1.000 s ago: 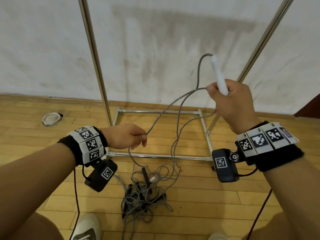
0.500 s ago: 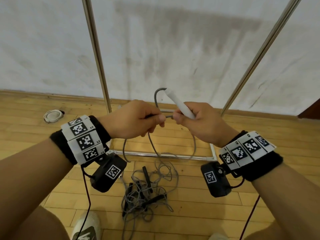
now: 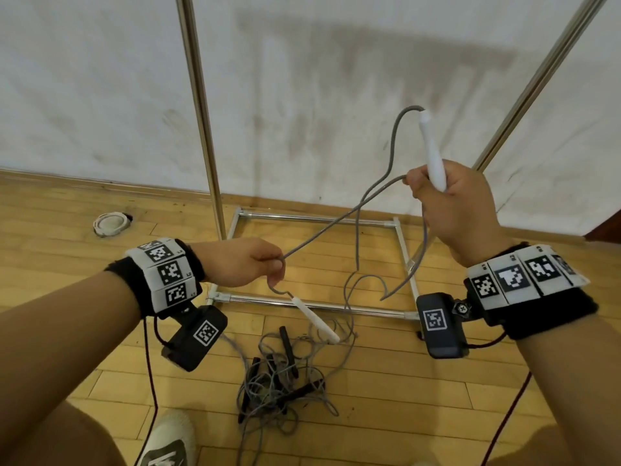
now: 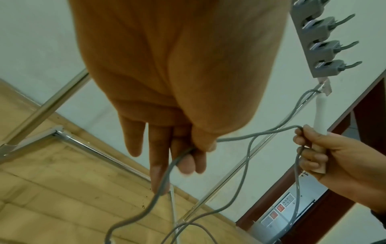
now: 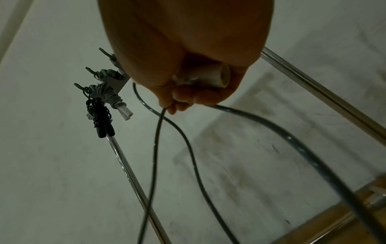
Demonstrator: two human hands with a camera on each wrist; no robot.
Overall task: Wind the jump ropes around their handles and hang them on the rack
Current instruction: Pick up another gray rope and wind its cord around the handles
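Between the two hands, in front of the rack (image 3: 198,112): grey jump rope (image 3: 322,227), drawn out in a slack line. Leaves the tip of the white handle (image 3: 433,153), drops in a loop and comes back up to the fist.

Right hand (image 3: 460,203): raised, closed round that handle with its tip pointing up, a bight of rope caught under the fingers. Left hand (image 3: 242,262): lower and off to the left, pinching the rope between thumb and forefinger.

Half a second ago, both hands together in front of the body; now pulled well apart, so another length drawn out. Also new: second white handle (image 3: 316,319), down among the pile a second ago, now dangling just below the left hand. Most likely means the far end is reached, with little rope left to gather and the winding round the paired handles close.

Below, on the wooden floor (image 3: 369,398): tangle of other ropes (image 3: 279,381) with black handles, not yet dealt with. Could snag the dangling handle if swung low.

Up on the rack, from the right wrist: black wound rope (image 5: 98,113) and grey wound rope (image 5: 114,97) already hanging side by side. From the left wrist: a row of hooks (image 4: 325,49) with nothing on them.
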